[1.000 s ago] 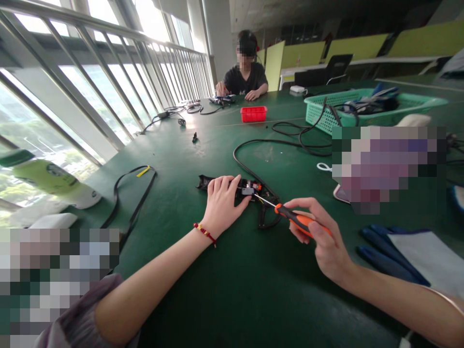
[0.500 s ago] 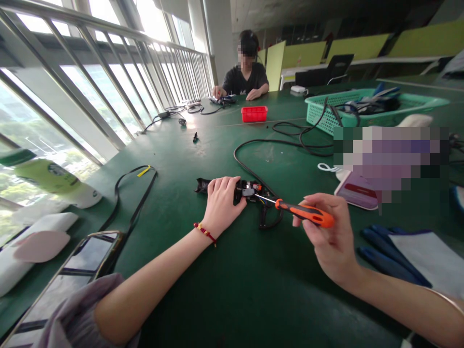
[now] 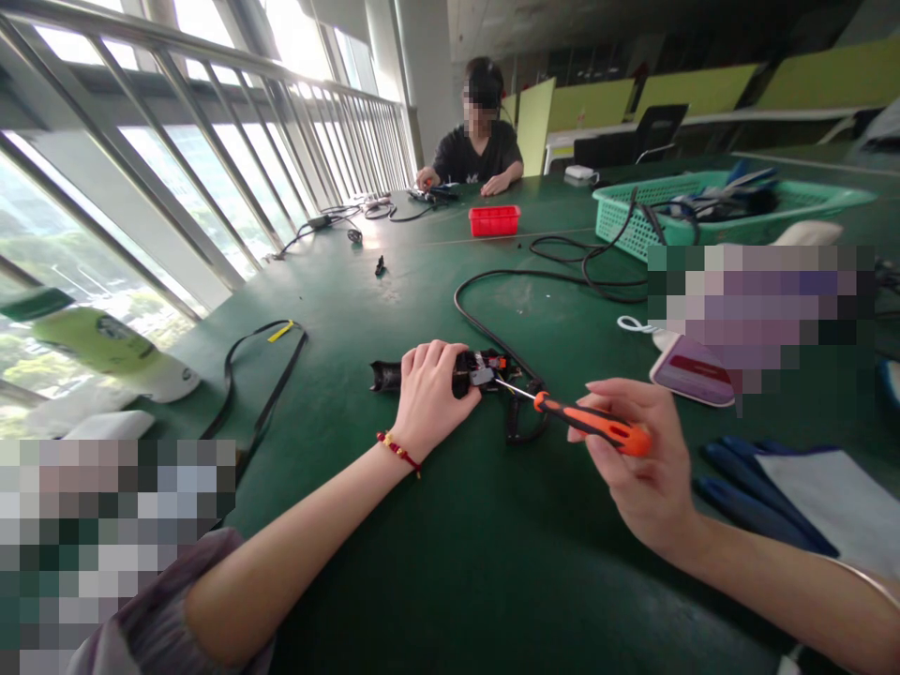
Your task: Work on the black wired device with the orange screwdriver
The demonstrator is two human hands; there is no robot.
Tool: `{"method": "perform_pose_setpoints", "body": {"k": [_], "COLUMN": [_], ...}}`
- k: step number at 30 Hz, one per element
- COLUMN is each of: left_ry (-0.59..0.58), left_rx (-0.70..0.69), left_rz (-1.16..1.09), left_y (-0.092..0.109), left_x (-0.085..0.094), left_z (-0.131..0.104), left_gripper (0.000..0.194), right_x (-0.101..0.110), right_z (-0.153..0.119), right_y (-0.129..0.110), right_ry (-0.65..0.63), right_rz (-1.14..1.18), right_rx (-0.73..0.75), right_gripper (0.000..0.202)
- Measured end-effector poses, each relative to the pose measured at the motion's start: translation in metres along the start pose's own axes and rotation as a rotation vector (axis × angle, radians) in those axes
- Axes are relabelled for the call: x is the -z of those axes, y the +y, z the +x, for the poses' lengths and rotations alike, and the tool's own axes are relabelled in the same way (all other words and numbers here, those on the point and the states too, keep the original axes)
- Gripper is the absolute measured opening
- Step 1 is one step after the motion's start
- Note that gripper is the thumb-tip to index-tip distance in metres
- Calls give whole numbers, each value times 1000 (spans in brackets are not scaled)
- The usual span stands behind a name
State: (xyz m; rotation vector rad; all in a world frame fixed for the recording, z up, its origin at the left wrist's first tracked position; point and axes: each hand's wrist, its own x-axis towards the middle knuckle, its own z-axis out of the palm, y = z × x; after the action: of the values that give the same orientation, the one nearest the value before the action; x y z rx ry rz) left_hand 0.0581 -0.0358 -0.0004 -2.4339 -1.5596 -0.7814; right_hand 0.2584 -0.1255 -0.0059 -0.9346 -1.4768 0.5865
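Observation:
My left hand [image 3: 432,389] is closed over a black corded power tool [image 3: 385,376], pressing it against the green table [image 3: 450,525]. The tool's casing looks opened at its right end, where a grey block, thin wires and a small orange-red part show. In my right hand [image 3: 643,469] is a screwdriver [image 3: 594,422] with an orange and black handle, gripped between thumb and fingers. Its shaft slants left, and the tip is at the exposed parts beside the grey block. Whether the tip sits on a screw I cannot tell. My palm hides the tool's middle.
A black cable [image 3: 485,277] runs from the tool toward a green basket [image 3: 619,230] of parts. A red bin [image 3: 494,221] stands further back, with a co-worker [image 3: 482,150] behind it. Blue-and-white gloves [image 3: 808,497], a phone [image 3: 693,370] and a bottle [image 3: 98,342] lie around.
The black tool has turned slightly under my left hand, its left end now further left. The screwdriver handle has shifted a little down and right, its tip staying at the exposed parts.

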Motion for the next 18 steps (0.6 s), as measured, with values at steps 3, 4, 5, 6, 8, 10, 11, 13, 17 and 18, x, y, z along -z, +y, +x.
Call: {"method": "perform_pose_setpoints", "body": {"k": [3,4,5,6,8,10,11,13,17,18], "left_ry": [15,18,21,23,17,5,-1,-7,-10,-12], "left_rx": [-5,-5,-4,-4,-7,-13,-17,-23,-26,-24], "left_rz": [9,10,9,8,1,-7,-7,-4,-7,-9], "left_y": [1,1,1,1,0,0,-1,0,1,1], "left_x": [3,3,3,3,3,2,2,2,4,4], "left_z": [-1,-1,-1,-1,-1,-1,-1,-1,-1,-1], "left_gripper": [33,33,32,32,32,33,34,37,40,40], "right_x": [1,1,2,2,2,2,2,1,1,1], "right_z": [-1,-1,-1,-1,-1,-1,-1,-1,-1,-1], "right_y": [1,2,3,3,4,3,2,0,1,1], "right_ry": [-55,-47,-19,14,64,54,22,-46,-2,30], "right_rz": [25,30,24,8,-40,-45,-26,18,-7,-31], "right_rx": [-27,-22,-6,10,29,25,14,-18,5,29], "right_gripper": [20,21,23,26,30,31,30,27,29,31]}}
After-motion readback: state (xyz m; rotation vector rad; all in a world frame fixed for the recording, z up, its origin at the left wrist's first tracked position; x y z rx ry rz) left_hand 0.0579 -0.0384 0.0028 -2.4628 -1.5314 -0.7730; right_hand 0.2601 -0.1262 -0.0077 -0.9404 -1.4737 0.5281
